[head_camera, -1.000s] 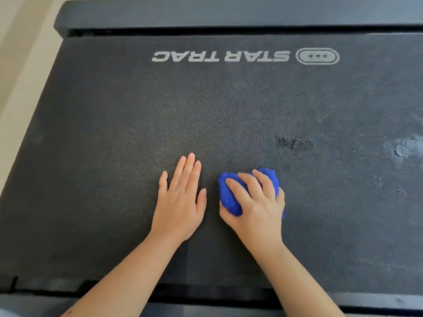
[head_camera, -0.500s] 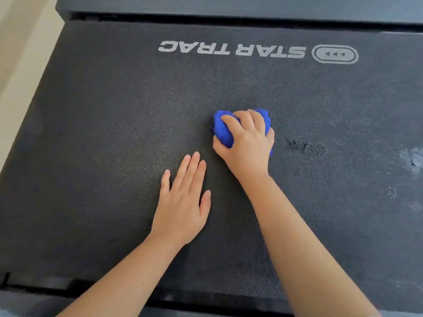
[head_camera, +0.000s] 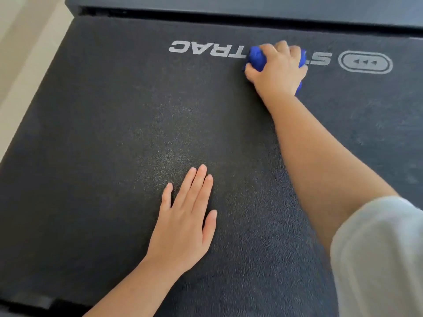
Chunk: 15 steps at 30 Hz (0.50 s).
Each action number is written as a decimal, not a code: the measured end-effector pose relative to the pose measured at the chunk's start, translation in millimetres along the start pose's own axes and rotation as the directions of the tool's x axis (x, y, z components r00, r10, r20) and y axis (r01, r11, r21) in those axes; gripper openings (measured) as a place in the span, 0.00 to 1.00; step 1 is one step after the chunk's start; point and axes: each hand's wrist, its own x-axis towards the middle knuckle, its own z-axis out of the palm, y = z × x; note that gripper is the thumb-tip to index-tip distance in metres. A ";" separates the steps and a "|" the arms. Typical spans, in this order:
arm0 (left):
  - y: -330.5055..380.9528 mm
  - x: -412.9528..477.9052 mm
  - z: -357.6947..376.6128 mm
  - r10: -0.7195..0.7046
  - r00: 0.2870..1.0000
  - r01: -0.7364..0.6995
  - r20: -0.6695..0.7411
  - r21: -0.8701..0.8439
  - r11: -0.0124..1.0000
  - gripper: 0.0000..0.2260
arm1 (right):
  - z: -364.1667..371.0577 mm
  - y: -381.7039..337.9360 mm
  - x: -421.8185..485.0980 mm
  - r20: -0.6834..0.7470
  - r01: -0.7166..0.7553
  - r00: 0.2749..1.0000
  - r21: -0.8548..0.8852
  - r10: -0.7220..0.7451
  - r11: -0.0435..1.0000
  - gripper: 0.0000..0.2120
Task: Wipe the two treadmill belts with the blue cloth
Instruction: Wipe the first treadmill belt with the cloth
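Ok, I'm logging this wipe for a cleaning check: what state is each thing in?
blue cloth: bunched, gripped by the right hand, pressed on the belt.
right hand: fingers curled round the cloth.
left hand: flat on the belt, fingers straight.
treadmill belt: faint pale smudges on its right side.
white lettering: partly covered by hand and cloth.

Count: treadmill belt 1; blue cloth 1; hands 2, left hand, right hand; printed logo 1; sleeve 1.

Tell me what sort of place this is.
Probably a gym or home workout room: a black textured treadmill belt printed with a grey STAR TRAC logo fills the view, pale beige floor beside it, the right hand gripping a crumpled blue cloth.
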 end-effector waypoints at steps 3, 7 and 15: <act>-0.9 0.2 -0.5 -0.003 1.000 0.003 0.018 -0.011 1.000 0.25 | 1.2 0.4 23.5 0.059 0.013 0.998 0.015 -0.014 1.000 0.23; 0.6 0.5 -2.2 0.000 1.000 0.000 0.013 -0.004 1.000 0.25 | -3.5 12.8 -24.2 -0.015 0.069 0.998 0.036 -0.069 0.997 0.21; 2.0 0.2 -1.4 -0.008 1.000 0.007 0.016 0.018 1.000 0.25 | -2.3 17.4 -67.2 -0.134 0.197 0.974 0.088 -0.184 0.976 0.19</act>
